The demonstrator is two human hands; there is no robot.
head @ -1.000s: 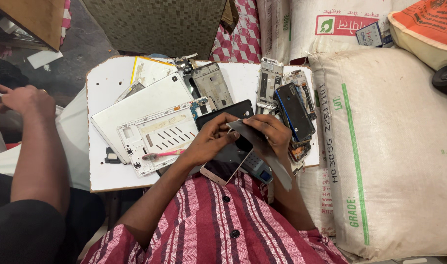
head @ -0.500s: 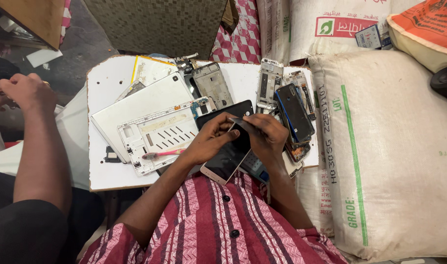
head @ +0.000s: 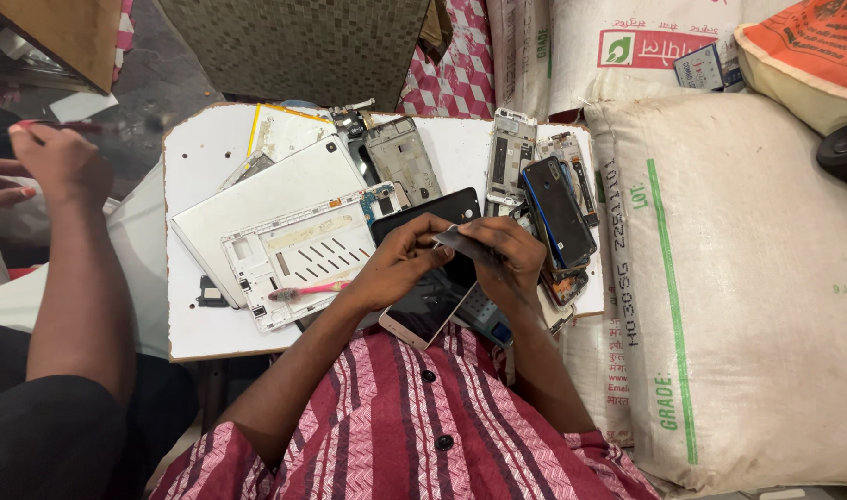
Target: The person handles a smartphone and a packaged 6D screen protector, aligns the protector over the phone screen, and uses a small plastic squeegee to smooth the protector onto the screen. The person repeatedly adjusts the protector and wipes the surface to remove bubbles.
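- Left hand (head: 400, 264) and right hand (head: 507, 268) pinch a thin grey strip (head: 460, 243), perhaps a phone part.
- Below lies a smartphone (head: 428, 310), near a pink toothbrush (head: 303, 291).

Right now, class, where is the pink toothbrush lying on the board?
In the head view, the pink toothbrush lies on the white tablet frame, just left of the person's left hand.

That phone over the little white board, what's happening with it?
A person in a striped shirt holds a phone over a white board strewn with phone frames and a pink toothbrush. The left hand and right hand grip a thin grey piece above it. Another person's arm is alongside.
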